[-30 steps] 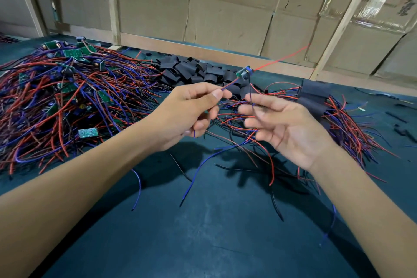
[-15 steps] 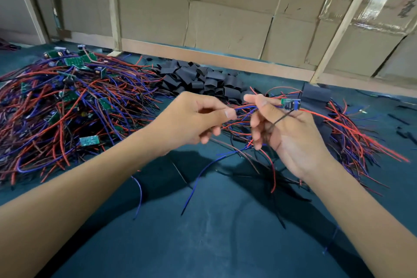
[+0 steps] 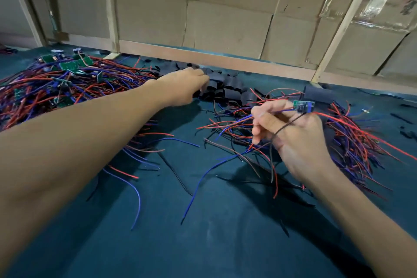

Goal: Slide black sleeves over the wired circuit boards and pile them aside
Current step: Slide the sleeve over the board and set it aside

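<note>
The right hand (image 3: 291, 133) pinched a small circuit board (image 3: 303, 105) by its wires — light, floppy leads, so the board edge looked the surer hold. Left of the board, the left hand (image 3: 185, 86) reached into the soft sleeve pile (image 3: 225, 88); its fingers' state couldn't be told.

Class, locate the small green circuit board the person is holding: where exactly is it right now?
In the head view it sits right of centre: the circuit board is held up by its wires in the right hand, just in front of the sleeved pile.
</note>
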`<state>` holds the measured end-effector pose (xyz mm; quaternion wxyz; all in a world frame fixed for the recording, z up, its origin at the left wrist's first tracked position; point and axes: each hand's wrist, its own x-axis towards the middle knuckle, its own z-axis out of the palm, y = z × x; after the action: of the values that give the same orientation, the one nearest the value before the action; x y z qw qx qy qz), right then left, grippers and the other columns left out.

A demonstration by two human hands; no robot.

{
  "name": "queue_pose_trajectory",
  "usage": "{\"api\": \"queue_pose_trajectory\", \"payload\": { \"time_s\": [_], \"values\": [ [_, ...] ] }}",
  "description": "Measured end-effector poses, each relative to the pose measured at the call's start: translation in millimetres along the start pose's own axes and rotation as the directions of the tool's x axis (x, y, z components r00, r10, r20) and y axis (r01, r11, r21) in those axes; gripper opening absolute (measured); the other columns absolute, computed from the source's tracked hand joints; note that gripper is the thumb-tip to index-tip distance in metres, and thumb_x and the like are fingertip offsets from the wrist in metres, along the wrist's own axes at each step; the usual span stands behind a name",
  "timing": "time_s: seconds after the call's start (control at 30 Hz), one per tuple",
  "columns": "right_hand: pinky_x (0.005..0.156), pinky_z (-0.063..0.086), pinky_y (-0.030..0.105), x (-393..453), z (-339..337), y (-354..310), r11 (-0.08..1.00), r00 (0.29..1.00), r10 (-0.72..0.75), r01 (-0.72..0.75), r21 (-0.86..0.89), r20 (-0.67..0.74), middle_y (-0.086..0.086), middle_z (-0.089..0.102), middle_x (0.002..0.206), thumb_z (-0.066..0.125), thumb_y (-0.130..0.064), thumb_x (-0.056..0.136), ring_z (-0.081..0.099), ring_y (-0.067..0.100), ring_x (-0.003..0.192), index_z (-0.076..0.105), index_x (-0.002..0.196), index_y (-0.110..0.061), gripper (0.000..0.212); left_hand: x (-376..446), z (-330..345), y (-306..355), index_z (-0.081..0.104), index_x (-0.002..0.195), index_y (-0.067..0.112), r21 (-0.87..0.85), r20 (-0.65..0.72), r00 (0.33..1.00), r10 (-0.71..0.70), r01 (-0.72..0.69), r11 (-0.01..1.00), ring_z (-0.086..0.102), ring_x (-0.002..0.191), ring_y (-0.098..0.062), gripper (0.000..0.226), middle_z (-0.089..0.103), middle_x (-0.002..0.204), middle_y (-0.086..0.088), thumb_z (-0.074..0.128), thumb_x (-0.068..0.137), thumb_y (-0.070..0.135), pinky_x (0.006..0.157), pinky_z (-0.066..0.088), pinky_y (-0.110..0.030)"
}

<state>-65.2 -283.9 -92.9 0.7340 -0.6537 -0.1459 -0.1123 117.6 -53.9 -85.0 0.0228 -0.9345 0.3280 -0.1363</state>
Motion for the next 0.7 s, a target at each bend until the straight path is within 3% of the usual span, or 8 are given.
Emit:
{"api": "queue_pose_trajectory", "payload": {
  "time_s": [0.07,0.13,0.2,0.3,0.37,0.47,0.57,0.7],
  "values": [
    [0.052,0.053,0.033,0,0,1,1.0,1.0,0.002,-0.002,0.004,0.007,0.011,0.067,0.071,0.095,-0.033,0.064,0.062,0.023,0.056,0.07,0.074,-0.022,0.029,3,5,-5,0.05,0.131,0.014,0.173,0.006,0.996,0.088,-0.088,0.981,0.045,0.123,-0.031,0.048,0.049,0.134,-0.008,0.059,0.087,0.001,0.095,0.047,-0.046],
    [0.051,0.049,0.034,1,-1,3,1.0,1.0,0.013,-0.012,0.006,-0.009,0.009,0.061,0.061,0.086,-0.018,0.074,0.057,0.023,0.05,0.06,0.071,-0.022,0.026,7,9,-8,0.043,0.14,0.014,0.214,0.007,0.998,0.07,-0.07,0.974,0.044,0.127,-0.032,0.054,0.044,0.143,-0.008,0.059,0.089,0.002,0.098,0.047,-0.048],
    [0.052,0.046,0.035,2,-2,4,1.0,0.999,0.017,-0.016,0.019,-0.028,0.006,0.054,0.055,0.074,-0.008,0.079,0.052,0.023,0.046,0.056,0.067,-0.023,0.025,12,12,-5,0.042,0.135,0.008,0.172,0.03,0.999,-0.03,0.024,0.985,0.048,0.124,-0.037,0.049,0.047,0.137,-0.016,0.057,0.089,-0.001,0.093,0.047,-0.049],
    [0.051,0.049,0.035,2,-2,4,0.996,0.999,0.045,-0.044,0.078,-0.002,0.009,0.059,0.059,0.065,-0.005,0.081,0.057,0.023,0.049,0.067,0.079,-0.017,0.012,19,15,-4,0.041,0.118,0.001,0.126,0.055,0.983,-0.177,0.169,0.978,0.054,0.109,-0.043,0.031,0.057,0.115,-0.026,0.055,0.09,-0.001,0.073,0.041,-0.046],
    [0.048,0.053,0.033,3,1,3,0.99,0.995,0.09,-0.094,0.107,0.036,0.013,0.066,0.064,0.059,-0.008,0.084,0.064,0.025,0.052,0.074,0.087,-0.012,0.015,21,17,-7,0.046,0.116,0.0,0.111,0.079,0.98,-0.184,0.175,0.978,0.056,0.106,-0.044,0.026,0.059,0.111,-0.027,0.056,0.092,0.006,0.073,0.043,-0.044],
    [0.047,0.055,0.031,4,5,6,0.985,0.988,0.139,-0.145,0.094,0.066,0.016,0.071,0.067,0.057,-0.008,0.087,0.068,0.025,0.054,0.076,0.079,-0.011,0.021,25,19,-7,0.052,0.111,0.005,0.031,0.109,0.968,-0.224,0.222,0.974,0.059,0.101,-0.042,0.032,0.061,0.107,-0.022,0.063,0.095,0.031,0.075,0.048,-0.042],
    [0.049,0.056,0.03,1,9,8,0.989,0.989,0.134,-0.137,0.05,0.062,0.013,0.072,0.07,0.054,0.002,0.099,0.069,0.022,0.057,0.071,0.085,-0.006,0.024,30,22,-2,0.043,0.097,0.012,-0.101,0.091,0.936,-0.341,0.349,0.932,0.053,0.089,-0.036,0.036,0.053,0.093,-0.011,0.06,0.095,0.045,0.074,0.047,-0.043],
    [0.057,0.056,0.028,-2,12,6,0.999,0.998,0.038,-0.036,-0.034,0.055,0.012,0.073,0.075,0.076,-0.005,0.083,0.069,0.022,0.065,0.077,0.079,-0.015,0.01,38,22,2,0.039,0.101,0.013,-0.257,0.113,0.861,-0.497,0.508,0.822,0.048,0.087,-0.033,0.04,0.044,0.087,-0.005,0.07,0.083,0.03,0.075,0.049,-0.045]
  ]
}}
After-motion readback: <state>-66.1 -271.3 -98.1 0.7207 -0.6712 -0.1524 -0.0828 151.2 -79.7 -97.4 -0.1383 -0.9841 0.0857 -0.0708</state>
